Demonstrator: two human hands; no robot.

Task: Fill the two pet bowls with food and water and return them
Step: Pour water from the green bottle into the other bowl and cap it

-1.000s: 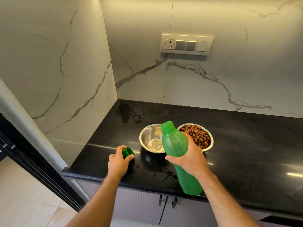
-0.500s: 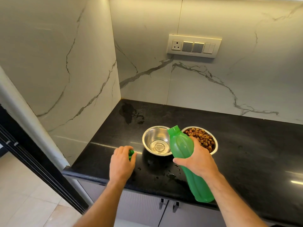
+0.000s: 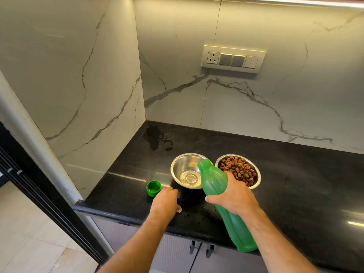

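Green bottle [image 3: 216,186], gripped by the right hand [image 3: 234,196], tilts over the steel bowl [image 3: 178,164] near the worktop's [image 3: 295,184] front edge; the left hand [image 3: 167,201], loosely curled, holds nothing beside the cap [image 3: 153,188].

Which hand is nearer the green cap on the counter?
Left. The left hand lies just right of the green cap, not holding it. The right hand grips the green bottle, farther right.

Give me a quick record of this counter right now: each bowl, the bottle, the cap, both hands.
left bowl: steel, a little water at the bottom
right bowl: kibble
bottle: green, uncapped, tilted toward left bowl
cap: on counter, open side up
right hand: grips bottle
left hand: beside cap, holds nothing
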